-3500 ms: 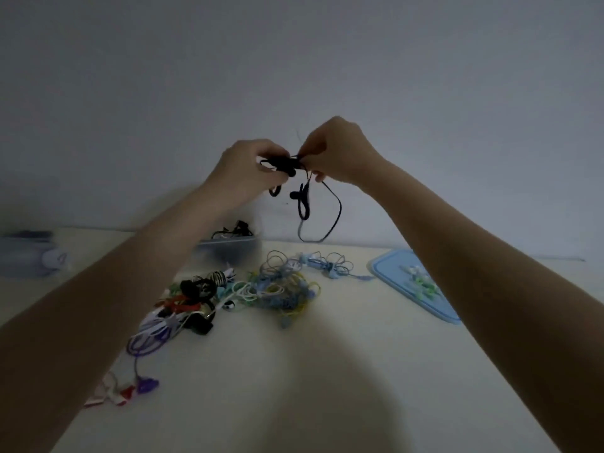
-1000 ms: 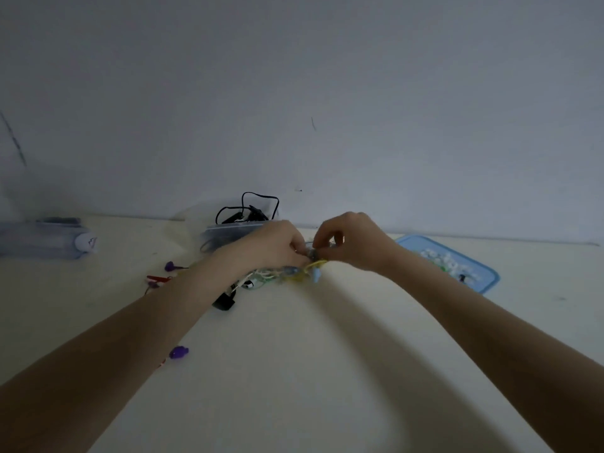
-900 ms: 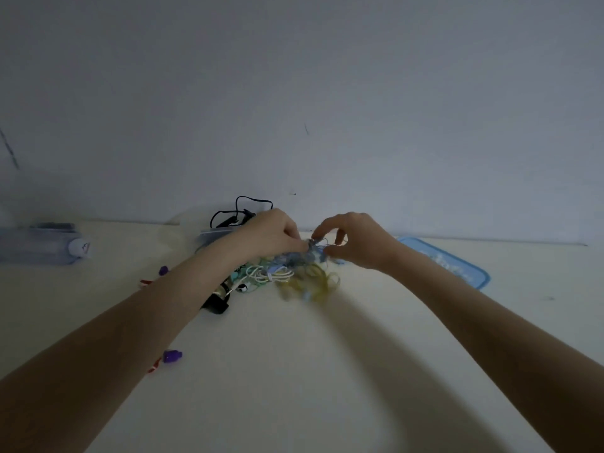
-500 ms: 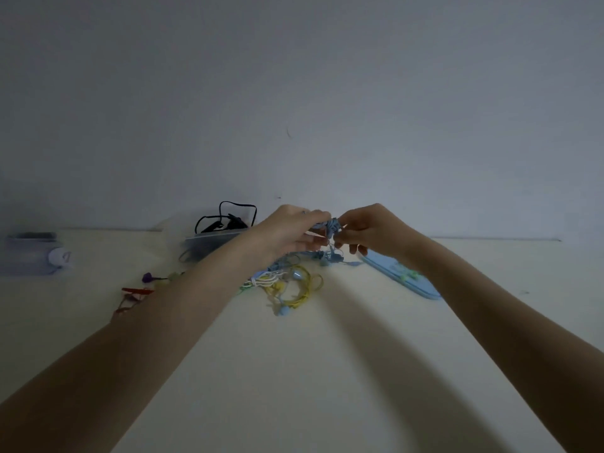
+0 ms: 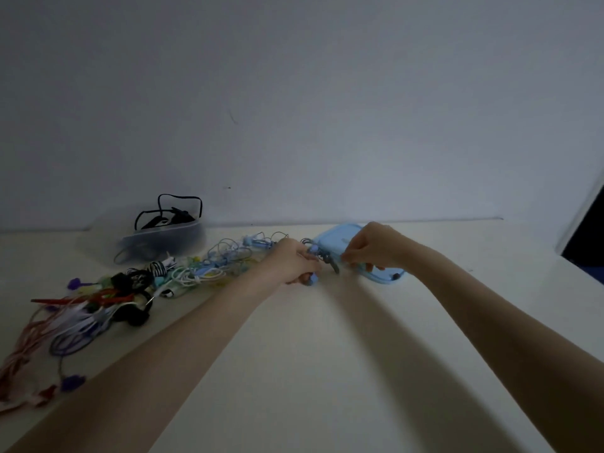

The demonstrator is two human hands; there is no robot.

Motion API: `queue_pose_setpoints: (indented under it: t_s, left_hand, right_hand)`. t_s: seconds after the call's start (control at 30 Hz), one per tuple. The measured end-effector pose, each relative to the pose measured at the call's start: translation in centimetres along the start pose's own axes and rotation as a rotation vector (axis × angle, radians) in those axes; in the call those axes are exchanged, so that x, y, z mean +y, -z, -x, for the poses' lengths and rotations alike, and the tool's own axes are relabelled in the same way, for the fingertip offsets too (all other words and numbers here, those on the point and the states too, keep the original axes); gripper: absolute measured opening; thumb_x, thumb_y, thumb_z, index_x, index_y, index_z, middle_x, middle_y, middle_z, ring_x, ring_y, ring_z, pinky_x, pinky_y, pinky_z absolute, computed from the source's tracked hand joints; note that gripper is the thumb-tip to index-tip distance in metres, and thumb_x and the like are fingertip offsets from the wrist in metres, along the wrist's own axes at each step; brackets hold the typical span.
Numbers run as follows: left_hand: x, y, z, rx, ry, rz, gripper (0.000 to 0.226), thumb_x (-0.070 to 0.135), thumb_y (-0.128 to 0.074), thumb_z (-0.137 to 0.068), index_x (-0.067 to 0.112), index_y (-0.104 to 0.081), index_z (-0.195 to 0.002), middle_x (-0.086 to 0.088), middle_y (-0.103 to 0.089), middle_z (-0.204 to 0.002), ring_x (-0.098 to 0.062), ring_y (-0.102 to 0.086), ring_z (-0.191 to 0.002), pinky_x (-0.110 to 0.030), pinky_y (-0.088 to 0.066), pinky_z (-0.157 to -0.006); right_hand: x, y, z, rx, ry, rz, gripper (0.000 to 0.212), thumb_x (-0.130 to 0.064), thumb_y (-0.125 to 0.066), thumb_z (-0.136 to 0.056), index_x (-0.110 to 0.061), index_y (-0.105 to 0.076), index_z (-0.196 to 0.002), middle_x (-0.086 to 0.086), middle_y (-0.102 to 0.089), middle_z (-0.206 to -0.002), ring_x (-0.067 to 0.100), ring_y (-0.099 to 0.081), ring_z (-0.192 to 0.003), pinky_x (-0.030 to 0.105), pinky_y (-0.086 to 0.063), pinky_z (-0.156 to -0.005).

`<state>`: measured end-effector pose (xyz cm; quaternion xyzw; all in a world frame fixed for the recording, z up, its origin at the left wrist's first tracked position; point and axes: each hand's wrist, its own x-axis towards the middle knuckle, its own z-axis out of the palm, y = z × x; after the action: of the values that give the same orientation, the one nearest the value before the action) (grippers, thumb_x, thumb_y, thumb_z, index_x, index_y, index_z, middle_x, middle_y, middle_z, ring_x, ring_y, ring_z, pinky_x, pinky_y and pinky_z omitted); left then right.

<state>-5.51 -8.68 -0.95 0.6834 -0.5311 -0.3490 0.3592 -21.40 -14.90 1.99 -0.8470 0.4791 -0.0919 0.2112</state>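
Observation:
A tangle of coloured earphone cables (image 5: 209, 269) lies across the pale table, running from the left toward the middle. My left hand (image 5: 292, 263) grips a light blue earphone set (image 5: 313, 253) at the right end of that tangle, its fingers curled round the cable. My right hand (image 5: 372, 246) pinches the other end of the same blue cable, just over a light blue lid (image 5: 343, 243) that lies flat on the table. A short dark piece (image 5: 334, 267) hangs between the two hands.
A clear plastic box (image 5: 163, 238) with black earphones (image 5: 170, 214) in it stands at the back left by the wall. Pink, purple and red cables (image 5: 65, 328) spread at the far left. The table's right edge (image 5: 581, 273) drops off into dark.
The black earphones held up earlier now lie in the clear box. Both hands went down to the pile, took hold of the blue earphones and drew them right, toward the blue lid.

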Motion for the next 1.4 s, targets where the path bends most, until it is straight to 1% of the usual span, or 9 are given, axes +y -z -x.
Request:
queue_pose_setpoints:
  t_s: [0.13, 0.3, 0.4, 0.57, 0.7, 0.83, 1.0, 1.13, 1.4]
  left_hand:
    - [-0.3, -0.2, -0.8, 0.017, -0.016, -0.145, 0.022, 0.011, -0.065, -0.083, 0.017, -0.058, -0.062, -0.011, -0.064, -0.065, -0.022, -0.053, -0.065, -0.02, -0.033, -0.047]
    - [-0.2, -0.3, -1.3, 0.061, -0.013, -0.141, 0.022, 0.011, -0.068, -0.08, 0.017, -0.049, -0.07, -0.009, -0.064, -0.066, -0.02, -0.055, -0.061, -0.022, -0.034, -0.046]
    - [-0.1, -0.2, -1.1, 0.058, -0.019, -0.074, 0.021, 0.006, -0.063, -0.082, 0.017, -0.047, -0.073, -0.001, -0.061, -0.052, -0.01, -0.051, -0.042, -0.017, -0.031, -0.041]
    - [0.0, 0.0, -0.7, 0.0, -0.015, 0.032, 0.019, 0.004, -0.061, -0.085, 0.011, -0.06, -0.068, -0.008, -0.063, -0.065, -0.009, -0.058, -0.045, -0.014, -0.04, -0.041]
    - [0.5, 0.3, -0.1, -0.082, 0.061, 0.289, 0.005, 0.009, -0.063, -0.087, 0.004, -0.064, -0.086, 0.0, -0.065, -0.059, -0.007, -0.065, -0.056, -0.014, -0.052, -0.053]
    - [0.2, 0.6, -0.2, -0.146, 0.107, 0.474, 0.017, 0.001, -0.066, -0.082, 0.002, -0.063, -0.099, -0.014, -0.068, -0.094, -0.018, -0.068, -0.08, -0.022, -0.057, -0.074]
    - [-0.2, 0.2, -0.3, -0.132, 0.037, 0.551, 0.015, -0.007, -0.061, -0.083, 0.003, -0.061, -0.093, -0.011, -0.064, -0.087, -0.012, -0.065, -0.075, -0.015, -0.056, -0.067]
    - [-0.5, -0.2, -0.9, -0.058, -0.047, 0.69, 0.008, -0.007, -0.056, -0.086, 0.0, -0.06, -0.087, -0.012, -0.064, -0.085, -0.007, -0.068, -0.063, -0.013, -0.054, -0.069]
    - [-2.5, -0.4, -1.1, -0.01, -0.144, 0.842, 0.016, -0.006, -0.054, -0.086, -0.002, -0.063, -0.099, -0.006, -0.071, -0.086, -0.009, -0.069, -0.079, -0.013, -0.053, -0.076]
  right_hand:
    - [0.3, 2.0, -0.7, 0.179, 0.051, -0.012, 0.013, -0.008, -0.06, -0.085, -0.005, -0.071, -0.079, -0.004, -0.061, -0.058, -0.002, -0.051, -0.039, 0.004, -0.039, -0.041]
    - [0.9, 3.2, -1.4, 0.143, -0.006, 0.158, 0.008, -0.005, -0.063, -0.081, -0.001, -0.07, -0.079, 0.007, -0.069, -0.07, 0.012, -0.06, -0.055, 0.018, -0.05, -0.055]
    - [1.8, 2.8, -1.4, 0.113, -0.081, 0.294, 0.008, -0.008, -0.07, -0.076, -0.002, -0.066, -0.076, 0.008, -0.069, -0.067, 0.018, -0.067, -0.061, 0.031, -0.058, -0.07]
    - [2.7, 1.9, -1.0, 0.063, -0.145, 0.34, 0.015, -0.006, -0.074, -0.066, -0.005, -0.06, -0.069, 0.007, -0.063, -0.063, 0.022, -0.063, -0.06, 0.031, -0.057, -0.067]
    - [2.9, 1.5, -1.1, 0.079, -0.137, 0.389, 0.027, -0.006, -0.078, -0.064, -0.01, -0.051, -0.066, 0.005, -0.051, -0.063, 0.024, -0.058, -0.065, 0.029, -0.052, -0.063]
    - [3.0, 1.5, -1.2, 0.09, -0.145, 0.408, 0.032, -0.002, -0.075, -0.068, -0.011, -0.045, -0.062, 0.004, -0.045, -0.062, 0.023, -0.053, -0.066, 0.022, -0.04, -0.05]
    - [2.6, 1.8, -1.0, 0.145, -0.137, 0.395, 0.012, 0.005, -0.063, -0.073, -0.004, -0.055, -0.075, 0.009, -0.054, -0.071, 0.023, -0.055, -0.066, 0.027, -0.046, -0.059]
    - [0.6, 2.6, -1.2, 0.284, 0.018, 0.086, 0.008, -0.001, -0.066, -0.078, -0.002, -0.069, -0.085, 0.007, -0.064, -0.073, 0.009, -0.061, -0.059, 0.015, -0.049, -0.058]
    - [-0.5, -3.6, -0.6, 0.095, 0.066, -1.022, 0.009, 0.004, -0.065, -0.081, -0.001, -0.067, -0.074, 0.007, -0.063, -0.066, 0.009, -0.057, -0.057, 0.015, -0.05, -0.06]
